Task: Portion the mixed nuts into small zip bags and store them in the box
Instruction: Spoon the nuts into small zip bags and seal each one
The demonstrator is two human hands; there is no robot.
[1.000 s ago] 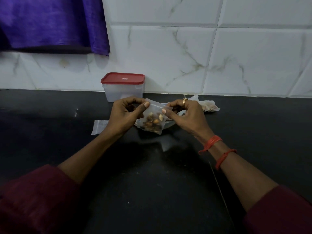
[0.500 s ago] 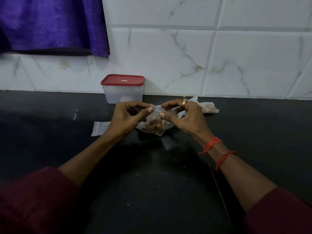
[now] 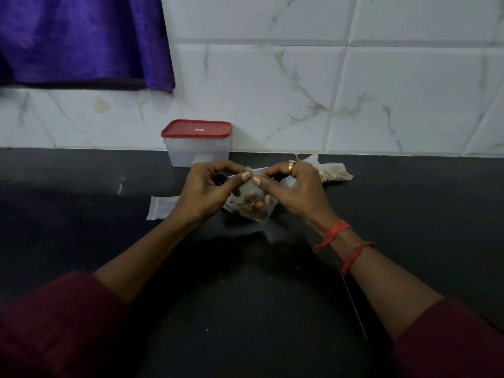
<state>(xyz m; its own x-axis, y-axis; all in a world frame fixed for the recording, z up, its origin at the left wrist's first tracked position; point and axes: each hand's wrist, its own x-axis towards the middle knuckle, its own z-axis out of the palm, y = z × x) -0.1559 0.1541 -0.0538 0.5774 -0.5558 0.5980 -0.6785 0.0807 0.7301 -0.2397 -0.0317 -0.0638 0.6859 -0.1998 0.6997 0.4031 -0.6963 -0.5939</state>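
While the black table (image 3: 245,309) filled the whole lower view, the box (image 3: 197,150) stood at its far edge against the tiled wall, at eleven o'clock from the work, with its red lid (image 3: 196,128) on. The left hand (image 3: 210,192) and the right hand (image 3: 294,192) met at the middle. Each pinched the top edge of one small zip bag (image 3: 252,192), thumbs nearly touching, apparently pressing the seal. At two o'clock lay the supply bag (image 3: 331,173), with nuts left in it. At nine o'clock an empty zip bag (image 3: 161,207) lay flat. In the held bag's bottom sat the mixed nuts (image 3: 252,205). I judged the task early: one portion almost sealed, nothing visibly boxed, more to fill.
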